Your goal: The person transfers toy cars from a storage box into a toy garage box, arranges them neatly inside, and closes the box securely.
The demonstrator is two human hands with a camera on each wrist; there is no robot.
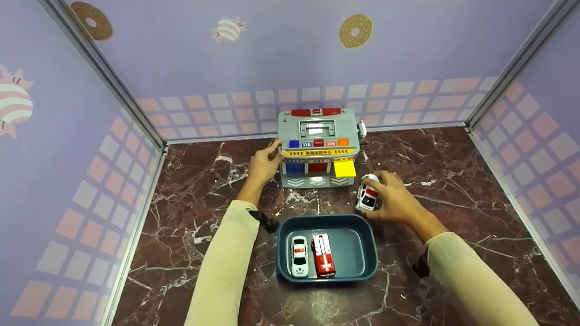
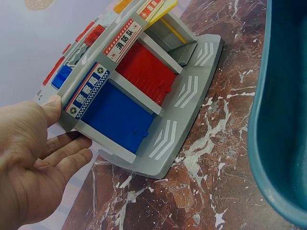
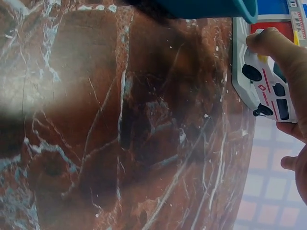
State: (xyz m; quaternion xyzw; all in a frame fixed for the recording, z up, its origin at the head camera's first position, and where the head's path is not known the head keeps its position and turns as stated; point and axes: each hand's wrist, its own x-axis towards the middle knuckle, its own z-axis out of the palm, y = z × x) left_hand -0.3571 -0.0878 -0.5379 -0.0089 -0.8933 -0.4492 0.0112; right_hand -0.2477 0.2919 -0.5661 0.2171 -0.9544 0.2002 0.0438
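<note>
My left grip (image 1: 265, 165) pinches one toy garage (image 1: 318, 152), my right grip (image 1: 397, 197) one toy ambulance (image 1: 368, 195); left of the latter, one tub (image 1: 351, 253) holds one police car (image 1: 299, 256), one fire engine (image 1: 323, 257).

The right hand (image 1: 395, 199) is curled into a grip, its thumb (image 3: 264, 42) on the near side and its fingers (image 3: 290, 164) arched on the far side. Behind this grip the right forearm (image 1: 471, 269), sleeved in pale yellow, slants back to the right. Ahead and left of it, the left hand (image 1: 263, 165) pinches, lower fingers half bent beneath the thumb; its matching-sleeved left forearm (image 1: 229, 262) trails back behind.
</note>
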